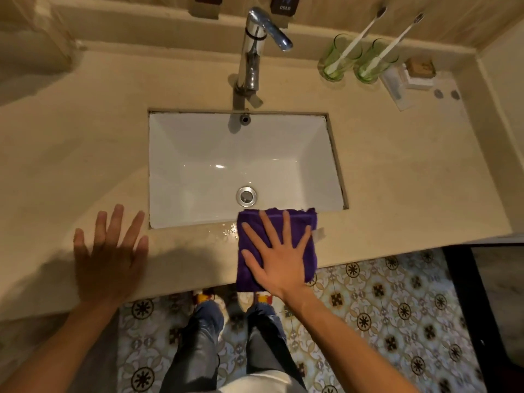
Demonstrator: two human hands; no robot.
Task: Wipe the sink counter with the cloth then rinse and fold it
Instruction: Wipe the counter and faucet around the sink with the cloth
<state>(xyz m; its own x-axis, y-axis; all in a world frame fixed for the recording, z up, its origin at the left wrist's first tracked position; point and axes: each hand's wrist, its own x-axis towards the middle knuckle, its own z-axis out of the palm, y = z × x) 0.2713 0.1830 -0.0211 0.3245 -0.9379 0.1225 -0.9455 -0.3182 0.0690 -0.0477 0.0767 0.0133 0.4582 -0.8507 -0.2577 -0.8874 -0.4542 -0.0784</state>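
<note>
My right hand (279, 258) is lying flat on the purple cloth (307, 259), fingers straight and spread, palm pressing down, nothing pinched or curled around it. The cloth is sitting folded into a rough square on the front strip of the bench (397, 194), just right of centre; its far edge is reaching the near lip of the sink (198, 154) and its near edge is hanging slightly past the front edge of the bench. A wet patch (226, 229) is glistening on the bench just left of the cloth, between it and the sink lip. My left hand (109, 256) is also open, fingers extended and slightly apart, holding nothing, positioned over the front-left of the bench near the sink's left corner; can't tell if it's touching the surface or hovering above it. The sink is white and rectangular, with the drain (246, 196) near its front. The chrome tap (255, 49) is standing behind the sink with its spout pointing right. Far right at the back, two green glasses (338, 65) are standing just beside each other, each holding a white toothbrush (365, 31); a small tray of toiletries (414, 78) is sitting to their right. Patterned floor tiles (382, 307) and my jeans (198, 350) are showing below the bench edge.
</note>
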